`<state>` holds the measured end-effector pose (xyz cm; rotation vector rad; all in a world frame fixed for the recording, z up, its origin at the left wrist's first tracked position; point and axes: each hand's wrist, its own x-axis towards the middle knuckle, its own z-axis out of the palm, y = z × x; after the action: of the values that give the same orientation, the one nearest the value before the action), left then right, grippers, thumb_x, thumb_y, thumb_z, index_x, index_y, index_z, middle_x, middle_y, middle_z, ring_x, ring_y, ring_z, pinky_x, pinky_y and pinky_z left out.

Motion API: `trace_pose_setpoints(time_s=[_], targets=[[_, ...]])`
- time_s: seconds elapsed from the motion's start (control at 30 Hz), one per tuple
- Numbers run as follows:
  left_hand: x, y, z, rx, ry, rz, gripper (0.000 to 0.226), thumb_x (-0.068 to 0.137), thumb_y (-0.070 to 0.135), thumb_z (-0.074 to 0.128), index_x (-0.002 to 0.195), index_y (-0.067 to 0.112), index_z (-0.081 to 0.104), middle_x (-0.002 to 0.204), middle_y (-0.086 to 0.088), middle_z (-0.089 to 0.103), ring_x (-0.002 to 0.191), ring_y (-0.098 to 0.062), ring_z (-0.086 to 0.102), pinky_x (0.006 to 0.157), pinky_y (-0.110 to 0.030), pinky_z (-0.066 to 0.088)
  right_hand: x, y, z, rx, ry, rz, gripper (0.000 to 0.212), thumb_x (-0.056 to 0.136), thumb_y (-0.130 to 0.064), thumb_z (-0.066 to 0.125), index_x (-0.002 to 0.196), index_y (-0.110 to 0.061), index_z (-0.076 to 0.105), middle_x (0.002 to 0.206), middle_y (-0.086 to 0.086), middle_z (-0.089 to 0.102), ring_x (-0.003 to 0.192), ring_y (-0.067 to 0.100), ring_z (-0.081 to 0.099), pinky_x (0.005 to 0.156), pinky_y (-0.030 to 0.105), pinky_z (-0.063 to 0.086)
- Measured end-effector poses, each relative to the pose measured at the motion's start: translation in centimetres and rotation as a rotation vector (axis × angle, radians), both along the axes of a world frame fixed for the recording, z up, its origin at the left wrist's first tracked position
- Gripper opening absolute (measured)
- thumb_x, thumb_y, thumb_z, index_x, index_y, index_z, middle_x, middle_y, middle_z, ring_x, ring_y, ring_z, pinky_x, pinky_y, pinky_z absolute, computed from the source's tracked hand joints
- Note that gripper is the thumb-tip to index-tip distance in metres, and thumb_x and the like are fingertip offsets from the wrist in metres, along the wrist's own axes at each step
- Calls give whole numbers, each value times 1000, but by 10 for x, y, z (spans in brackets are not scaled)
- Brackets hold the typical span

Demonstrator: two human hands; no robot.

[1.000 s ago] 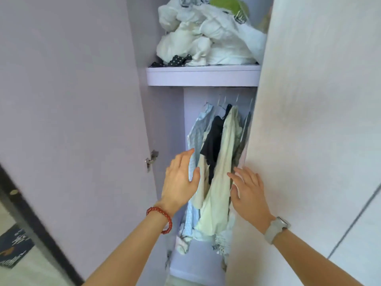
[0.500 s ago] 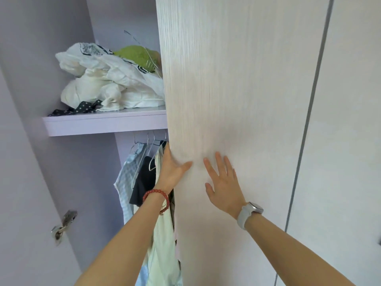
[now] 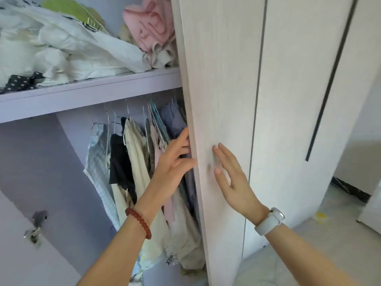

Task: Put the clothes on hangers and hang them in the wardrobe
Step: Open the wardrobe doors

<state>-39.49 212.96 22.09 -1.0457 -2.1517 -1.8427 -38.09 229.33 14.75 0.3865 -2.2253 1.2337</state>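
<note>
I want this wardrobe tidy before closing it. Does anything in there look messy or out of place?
Yes: the clothes pile on the shelf is crumpled, unfolded and heaped, with a wire hanger lying in it. The hanging clothes below look orderly.

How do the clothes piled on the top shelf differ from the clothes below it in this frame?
The clothes on the shelf lie bunched in a loose heap with no hangers on them, while the hanging clothes each drape straight down from a hanger. The heap is mostly white with a pink piece at its right; the hanging row mixes light blue, black, cream and lilac. The left hand reaches at the hanging row; no hand touches the heap. Both sit inside the open wardrobe.
</note>
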Motion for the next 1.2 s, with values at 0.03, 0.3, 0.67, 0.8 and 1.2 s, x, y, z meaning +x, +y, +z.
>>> trace_pose_setpoints(time_s=[0.03, 0.3, 0.67, 0.8, 1.2], targets=[[5, 4, 1, -15, 13, -39, 57, 80, 14, 49, 125, 49, 39, 117, 3, 57, 104, -2, 56, 90, -16, 43, 11, 6, -2, 9, 8, -16, 48, 96, -40, 33, 142, -27, 27, 152, -5, 20, 139, 2, 15, 115, 36, 21], [25, 65, 3, -143, 34, -406, 50, 83, 17, 41, 126, 43, 36, 128, 16, 42, 119, 0, 45, 99, -15, 37, 82, 49, -3, -40, 83, -252, 46, 87, -32, 49, 131, -33, 36, 131, -12, 46, 114, -1, 50, 93, 26, 47], [31, 197, 16, -472, 343, -493, 57, 96, 23, 39, 132, 61, 16, 149, 28, -9, 140, 1, -9, 117, -39, 8, 116, 135, 1, 14, 176, -878, 15, 92, -9, 42, 105, -6, 50, 67, 8, 53, 56, 32, 49, 58, 44, 49], [27, 243, 10, -575, 453, -399, 62, 95, 17, 39, 142, 47, 11, 150, 25, -17, 141, -9, -12, 115, -34, 5, 120, 170, 6, -22, 159, -928, 17, 94, -9, 35, 101, -17, 48, 72, -16, 46, 57, 7, 41, 59, 24, 33], [-15, 235, 3, -493, 858, 84, 42, 84, 7, 53, 125, 14, 55, 141, -10, 40, 131, -29, 35, 107, -41, 22, 116, 185, 29, 501, 434, -949, 55, 71, 7, 47, 124, -6, 45, 124, 21, 51, 118, 33, 44, 97, 39, 35]])
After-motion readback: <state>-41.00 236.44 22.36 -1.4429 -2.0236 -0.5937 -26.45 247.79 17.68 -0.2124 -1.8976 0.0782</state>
